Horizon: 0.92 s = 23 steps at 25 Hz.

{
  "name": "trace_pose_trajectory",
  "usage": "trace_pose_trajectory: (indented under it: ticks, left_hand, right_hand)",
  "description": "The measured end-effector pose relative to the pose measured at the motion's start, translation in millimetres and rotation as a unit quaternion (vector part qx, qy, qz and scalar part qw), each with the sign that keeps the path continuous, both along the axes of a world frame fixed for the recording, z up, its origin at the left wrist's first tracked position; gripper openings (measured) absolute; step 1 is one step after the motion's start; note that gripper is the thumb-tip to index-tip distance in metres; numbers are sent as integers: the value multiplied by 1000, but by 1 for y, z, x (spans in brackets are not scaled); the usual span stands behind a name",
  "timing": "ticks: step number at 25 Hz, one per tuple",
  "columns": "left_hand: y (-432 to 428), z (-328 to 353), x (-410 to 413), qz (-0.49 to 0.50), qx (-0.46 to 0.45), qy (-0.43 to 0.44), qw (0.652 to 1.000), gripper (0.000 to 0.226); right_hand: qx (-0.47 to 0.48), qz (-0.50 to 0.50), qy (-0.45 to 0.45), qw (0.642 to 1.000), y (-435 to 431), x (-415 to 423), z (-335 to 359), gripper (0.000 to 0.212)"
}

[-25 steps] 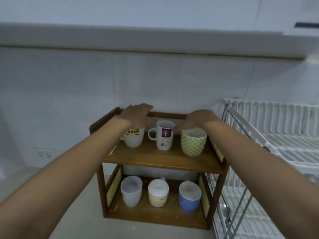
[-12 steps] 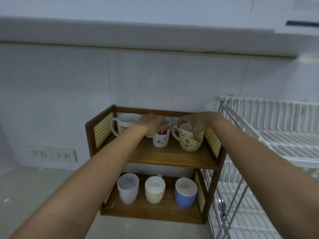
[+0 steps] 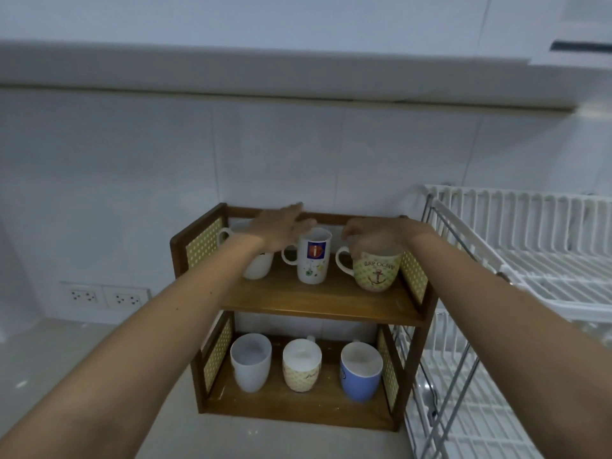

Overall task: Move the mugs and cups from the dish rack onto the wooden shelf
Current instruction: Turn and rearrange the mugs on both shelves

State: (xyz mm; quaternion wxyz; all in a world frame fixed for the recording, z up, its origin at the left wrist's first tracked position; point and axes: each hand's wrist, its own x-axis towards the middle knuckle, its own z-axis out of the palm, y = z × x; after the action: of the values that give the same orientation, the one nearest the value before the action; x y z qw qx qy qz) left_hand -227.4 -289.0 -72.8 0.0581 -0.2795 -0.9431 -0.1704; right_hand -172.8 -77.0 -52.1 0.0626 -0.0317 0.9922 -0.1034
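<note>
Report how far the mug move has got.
Done: six mugs stand on the wooden shelf, three on each level, and the dish rack shows no cups where visible. In hand: the right hand rests on the anchor mug; the left hand hovers open over the white mug. Left: apparently only letting go.

White tiled wall (image 3: 298,150) behind, dim light. Pale overhead ledge (image 3: 231,69) runs across the top. Two wall sockets (image 3: 106,297) low left, just above a light countertop (image 3: 49,356).

Six upright mugs (image 3: 314,256) on wooden shelf (image 3: 318,301)
</note>
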Motion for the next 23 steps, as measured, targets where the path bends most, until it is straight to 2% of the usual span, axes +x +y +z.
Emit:
trace_pose_trajectory:
  ticks: [1, 3, 4, 6, 7, 11, 15, 18, 21, 23]
  left_hand:
    - [-14, 5, -5, 23, 7, 10, 1000, 71]
    - [-43, 12, -13, 62, -50, 3, 997, 70]
    - [-54, 12, -14, 68, -67, -26, 995, 71]
    - [-66, 4, -11, 76, -34, -93, 992, 79]
    - [-68, -1, -10, 76, -21, -97, 992, 81]
    - [-69, -1, -12, 66, -60, -21, 996, 70]
    - [-66, -1, -13, 76, -110, -4, 991, 68]
    - [-64, -1, -10, 83, -116, -14, 990, 72]
    - [-61, -2, -3, 61, -72, 9, 995, 71]
    - [-47, -7, 3, 34, -59, 62, 996, 70]
  right_hand:
    - [-41, 3, 31, 999, -5, -5, 0, 57]
    - [-74, 21, 57, 995, -18, -16, -1, 69]
    - [-67, 32, 49, 996, -27, -20, -2, 74]
    - [-29, 42, 26, 998, -43, -30, -8, 84]
    - [-14, 41, 24, 999, -48, -33, -11, 85]
    - [-27, 48, 54, 997, -57, -37, -16, 83]
    - [-63, 51, 80, 994, -57, -32, -22, 78]
    - [-71, 58, 64, 994, -58, -26, -21, 83]
    - [-13, 13, -3, 1000, -46, -18, -5, 98]
    - [111, -45, -46, 992, -27, -13, 6, 97]
